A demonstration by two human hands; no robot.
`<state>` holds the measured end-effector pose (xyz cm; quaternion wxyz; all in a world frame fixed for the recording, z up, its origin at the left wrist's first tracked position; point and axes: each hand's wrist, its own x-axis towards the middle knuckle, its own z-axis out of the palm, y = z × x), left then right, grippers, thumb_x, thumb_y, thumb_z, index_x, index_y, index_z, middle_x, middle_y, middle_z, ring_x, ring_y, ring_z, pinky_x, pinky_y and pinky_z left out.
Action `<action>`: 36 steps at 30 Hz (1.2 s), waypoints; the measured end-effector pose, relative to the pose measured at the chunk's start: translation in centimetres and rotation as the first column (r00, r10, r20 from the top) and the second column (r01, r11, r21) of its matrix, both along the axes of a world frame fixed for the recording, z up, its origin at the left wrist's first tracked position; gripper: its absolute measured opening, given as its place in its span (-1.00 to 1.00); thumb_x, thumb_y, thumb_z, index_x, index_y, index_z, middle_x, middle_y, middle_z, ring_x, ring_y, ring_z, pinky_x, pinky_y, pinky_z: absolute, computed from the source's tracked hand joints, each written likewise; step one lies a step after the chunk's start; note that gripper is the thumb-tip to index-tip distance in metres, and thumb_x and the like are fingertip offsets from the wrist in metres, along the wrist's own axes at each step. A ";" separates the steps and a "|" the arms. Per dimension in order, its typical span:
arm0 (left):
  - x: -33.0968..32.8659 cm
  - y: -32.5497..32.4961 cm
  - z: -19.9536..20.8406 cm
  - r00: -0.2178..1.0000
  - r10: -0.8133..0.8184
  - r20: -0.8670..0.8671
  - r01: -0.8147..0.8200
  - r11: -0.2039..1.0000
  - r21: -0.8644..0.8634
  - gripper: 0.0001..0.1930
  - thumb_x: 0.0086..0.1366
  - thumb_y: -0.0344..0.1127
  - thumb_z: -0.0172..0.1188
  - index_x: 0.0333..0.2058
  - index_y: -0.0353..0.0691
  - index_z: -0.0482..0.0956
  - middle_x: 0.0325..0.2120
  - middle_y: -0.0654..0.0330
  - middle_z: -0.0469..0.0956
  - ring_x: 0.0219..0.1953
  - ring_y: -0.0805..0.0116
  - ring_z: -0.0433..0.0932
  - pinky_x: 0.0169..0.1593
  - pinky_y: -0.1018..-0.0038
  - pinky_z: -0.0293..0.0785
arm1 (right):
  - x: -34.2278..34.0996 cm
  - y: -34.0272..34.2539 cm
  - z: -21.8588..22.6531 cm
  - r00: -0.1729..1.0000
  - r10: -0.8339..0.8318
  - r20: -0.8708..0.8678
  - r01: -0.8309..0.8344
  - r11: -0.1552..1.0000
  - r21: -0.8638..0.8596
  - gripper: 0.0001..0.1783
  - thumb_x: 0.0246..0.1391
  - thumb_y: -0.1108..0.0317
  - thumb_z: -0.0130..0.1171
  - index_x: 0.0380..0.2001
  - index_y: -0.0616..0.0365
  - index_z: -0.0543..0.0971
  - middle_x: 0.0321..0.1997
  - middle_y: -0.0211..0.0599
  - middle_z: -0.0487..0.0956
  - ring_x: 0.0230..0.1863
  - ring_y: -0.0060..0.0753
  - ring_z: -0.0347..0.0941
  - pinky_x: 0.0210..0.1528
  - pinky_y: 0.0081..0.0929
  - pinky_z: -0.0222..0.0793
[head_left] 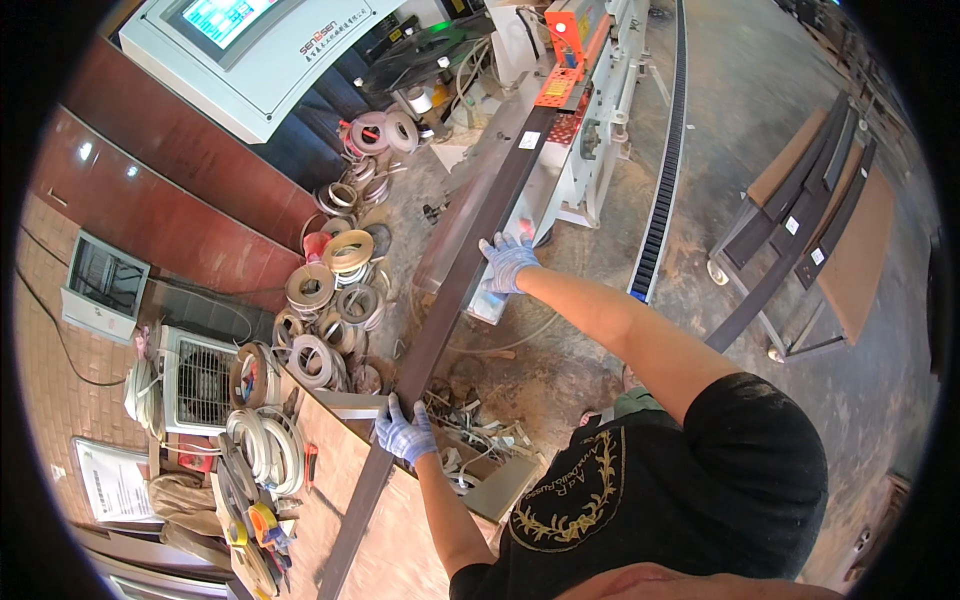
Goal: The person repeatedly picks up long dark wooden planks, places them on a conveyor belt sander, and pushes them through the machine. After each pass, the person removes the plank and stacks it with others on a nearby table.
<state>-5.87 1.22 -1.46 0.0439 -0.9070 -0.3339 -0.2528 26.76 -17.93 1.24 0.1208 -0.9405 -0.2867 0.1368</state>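
A long, narrow dark brown board (440,330) runs from the lower left up to a machine (565,170) with an orange guard (562,88). Both my hands wear light, blue-striped gloves. My left hand (408,432) grips the board's near part beside the wooden table (400,530), its fingers bent over the edge. Farther along, my right hand (508,264) lies on the board's right edge with fingers spread. A white label (529,140) is stuck on the board near the guard. The undersides of the fingers are hidden.
Rolls of edge banding (310,287) are heaped on the floor at left. A control panel (250,50) hangs at upper left. Tape and hand tools (262,525) lie on the table's left side. A roller track (662,200) and a rack of boards (800,220) stand at right.
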 end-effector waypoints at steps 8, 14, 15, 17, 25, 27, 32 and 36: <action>0.1 -0.1 0.0 0.999 0.028 -0.033 -0.028 0.999 -0.020 -0.43 0.00 -0.01 0.34 0.03 0.03 0.52 -0.03 0.07 0.43 0.01 0.06 0.39 0.08 0.19 0.32 | 0.4 -0.1 -0.3 0.999 0.040 -0.003 -0.040 0.999 -0.028 0.06 -0.07 -0.25 0.11 0.39 -0.06 -0.08 0.46 -0.06 -0.06 0.48 -0.07 -0.21 0.36 0.19 -0.34; 0.0 0.1 -0.2 1.000 0.023 -0.020 -0.023 0.999 -0.038 -0.44 0.01 0.00 0.33 0.02 0.02 0.53 -0.02 0.11 0.44 0.02 0.08 0.39 0.08 0.17 0.30 | 0.5 0.0 -0.7 0.999 0.033 -0.002 -0.033 0.999 -0.018 0.07 -0.08 -0.24 0.12 0.39 -0.07 -0.08 0.46 -0.05 -0.07 0.48 -0.06 -0.23 0.36 0.20 -0.36; 0.0 0.1 -0.2 1.000 0.021 -0.019 -0.022 0.999 -0.034 -0.44 0.01 0.00 0.33 0.02 0.02 0.53 -0.03 0.12 0.44 0.02 0.08 0.39 0.07 0.17 0.30 | 0.5 -0.1 -0.7 1.000 0.030 -0.002 -0.030 1.000 -0.007 0.09 -0.10 -0.24 0.15 0.39 -0.06 -0.08 0.46 -0.04 -0.07 0.48 -0.04 -0.22 0.37 0.18 -0.36; 0.1 0.0 -0.1 0.999 0.030 -0.029 -0.031 0.999 -0.027 -0.45 0.01 0.00 0.33 0.01 0.01 0.54 -0.03 0.12 0.45 0.01 0.08 0.40 0.07 0.18 0.31 | 0.4 -0.2 -0.7 1.000 0.025 -0.004 -0.025 1.000 0.013 0.12 -0.13 -0.23 0.21 0.39 -0.04 -0.07 0.45 -0.02 -0.05 0.47 -0.02 -0.20 0.39 0.15 -0.37; 0.0 0.1 -0.2 1.000 -0.005 -0.010 0.005 1.000 -0.018 -0.44 0.00 0.00 0.32 0.01 -0.02 0.54 -0.02 0.08 0.46 0.02 0.05 0.40 0.08 0.16 0.32 | 0.4 -0.4 -0.4 0.999 0.045 0.007 -0.045 0.999 -0.008 0.10 -0.12 -0.26 0.16 0.39 -0.08 -0.07 0.45 -0.02 -0.06 0.47 -0.01 -0.21 0.36 0.19 -0.34; 0.1 0.1 -0.2 1.000 -0.012 -0.001 0.012 1.000 -0.017 -0.44 0.00 0.00 0.32 0.01 -0.03 0.53 -0.02 0.08 0.46 0.02 0.04 0.40 0.09 0.16 0.32 | 0.6 -0.4 -0.7 0.999 0.051 0.019 -0.050 0.999 -0.012 0.10 -0.11 -0.29 0.15 0.39 -0.09 -0.06 0.45 -0.03 -0.06 0.47 -0.01 -0.21 0.35 0.21 -0.33; 0.1 0.2 -0.3 1.000 0.008 -0.025 -0.009 1.000 -0.026 -0.44 0.01 -0.01 0.32 0.01 -0.03 0.54 -0.02 0.08 0.46 0.02 0.04 0.39 0.09 0.15 0.32 | 0.4 -0.4 -0.6 0.999 0.047 0.013 -0.047 0.999 -0.003 0.09 -0.11 -0.29 0.14 0.39 -0.08 -0.06 0.45 -0.02 -0.07 0.47 -0.01 -0.22 0.34 0.22 -0.32; 0.1 0.1 -0.3 1.000 0.003 -0.015 -0.003 1.000 -0.021 -0.44 0.01 -0.01 0.32 0.01 -0.03 0.54 -0.01 0.09 0.46 0.03 0.04 0.39 0.10 0.15 0.31 | 0.4 -0.4 -0.6 0.999 0.048 0.018 -0.048 0.999 -0.006 0.09 -0.10 -0.28 0.15 0.39 -0.08 -0.06 0.45 -0.03 -0.07 0.47 -0.01 -0.23 0.35 0.22 -0.32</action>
